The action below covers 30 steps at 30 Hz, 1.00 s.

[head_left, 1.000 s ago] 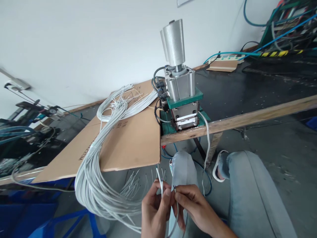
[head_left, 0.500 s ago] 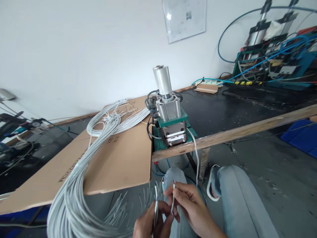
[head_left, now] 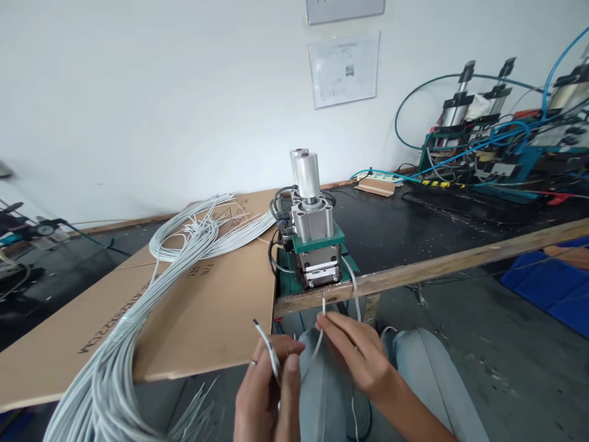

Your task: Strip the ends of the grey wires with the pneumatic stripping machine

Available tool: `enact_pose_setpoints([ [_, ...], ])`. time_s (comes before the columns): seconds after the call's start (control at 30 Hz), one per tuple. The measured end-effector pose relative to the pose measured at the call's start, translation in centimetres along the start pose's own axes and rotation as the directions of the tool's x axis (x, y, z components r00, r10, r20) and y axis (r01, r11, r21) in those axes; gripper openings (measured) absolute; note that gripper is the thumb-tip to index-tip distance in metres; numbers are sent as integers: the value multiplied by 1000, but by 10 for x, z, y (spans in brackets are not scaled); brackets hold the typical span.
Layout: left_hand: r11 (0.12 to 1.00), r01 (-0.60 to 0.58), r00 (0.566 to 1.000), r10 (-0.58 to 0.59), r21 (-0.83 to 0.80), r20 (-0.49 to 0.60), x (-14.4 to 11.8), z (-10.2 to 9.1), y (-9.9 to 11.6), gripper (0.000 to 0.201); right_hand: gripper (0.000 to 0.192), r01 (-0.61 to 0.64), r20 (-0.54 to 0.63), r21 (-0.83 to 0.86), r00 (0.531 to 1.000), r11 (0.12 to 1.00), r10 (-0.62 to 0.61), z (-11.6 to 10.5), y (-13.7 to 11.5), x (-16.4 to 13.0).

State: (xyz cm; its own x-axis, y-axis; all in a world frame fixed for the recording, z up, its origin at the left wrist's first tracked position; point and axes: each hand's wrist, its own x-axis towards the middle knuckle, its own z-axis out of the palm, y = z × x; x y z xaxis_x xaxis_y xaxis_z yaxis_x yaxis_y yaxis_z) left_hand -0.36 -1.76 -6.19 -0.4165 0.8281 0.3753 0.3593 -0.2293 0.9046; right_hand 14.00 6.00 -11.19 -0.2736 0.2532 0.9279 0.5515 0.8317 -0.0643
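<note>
My left hand [head_left: 267, 393] pinches one end of a thin grey wire [head_left: 265, 341], its tip pointing up and left. My right hand [head_left: 359, 353] pinches the other end of the grey wire [head_left: 323, 307] upright, its tip just below the jaws of a small pneumatic machine [head_left: 313, 245] with a green plate and a silver cylinder. The machine stands at the wooden front edge of the bench [head_left: 414, 270]. A big bundle of grey wires [head_left: 151, 288] lies across a cardboard sheet [head_left: 207, 313] to the left and hangs over its front edge.
My knees in light jeans [head_left: 414, 368] are under the bench edge. More pneumatic machines with blue hoses [head_left: 497, 141] stand at the back right, a power strip [head_left: 381, 178] behind. Blue bins [head_left: 547, 282] sit on the floor at right. Papers [head_left: 344, 67] hang on the wall.
The view has tilted up. Both hands have risen toward the bench; my right hand has lifted its wire end up close to the machine's front, and my left hand's end has swung left.
</note>
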Motion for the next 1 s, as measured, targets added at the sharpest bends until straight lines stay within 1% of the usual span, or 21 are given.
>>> enact_pose_setpoints([
  [0.03, 997, 42, 999, -44, -69, -28, 4, 1, 4, 30, 35, -12, -49, -21, 999, 1000, 11, 6, 5, 1],
  [0.07, 987, 88, 995, -93, -138, -32, 8, 1, 5, 33, 37, -25, -95, -39, 995, 999, 21, 12, 9, 3],
  [0.13, 954, 164, 985, -172, -251, -10, 13, 3, 6, 38, 36, -75, -144, -46, 987, 996, 68, 22, 15, 5],
  [0.23, 909, 206, 974, -228, -363, -18, 18, 9, 6, 38, 29, -151, -177, -6, 973, 989, 147, 29, 19, 12],
  [0.3, 886, 214, 968, -250, -411, -35, 18, 12, 10, 37, 26, -177, -192, 30, 965, 984, 180, 31, 21, 17],
  [0.43, 885, 195, 973, -228, -422, -28, 17, 16, 16, 36, 26, -226, -194, 80, 952, 971, 238, 34, 22, 24],
  [0.57, 911, 127, 984, -165, -393, -64, 17, 18, 13, 33, 28, -260, -171, 129, 945, 957, 280, 35, 22, 25],
  [0.67, 912, 78, 985, -132, -403, -107, 18, 20, 8, 31, 28, -262, -168, 140, 944, 955, 284, 35, 22, 25],
  [0.83, 912, 58, 983, -123, -406, -137, 18, 22, 3, 28, 28, -233, -177, 133, 951, 963, 255, 34, 26, 25],
  [1.0, 899, 44, 985, -112, -436, -130, 19, 19, 4, 24, 28, -230, -172, 129, 953, 964, 251, 33, 27, 24],
])
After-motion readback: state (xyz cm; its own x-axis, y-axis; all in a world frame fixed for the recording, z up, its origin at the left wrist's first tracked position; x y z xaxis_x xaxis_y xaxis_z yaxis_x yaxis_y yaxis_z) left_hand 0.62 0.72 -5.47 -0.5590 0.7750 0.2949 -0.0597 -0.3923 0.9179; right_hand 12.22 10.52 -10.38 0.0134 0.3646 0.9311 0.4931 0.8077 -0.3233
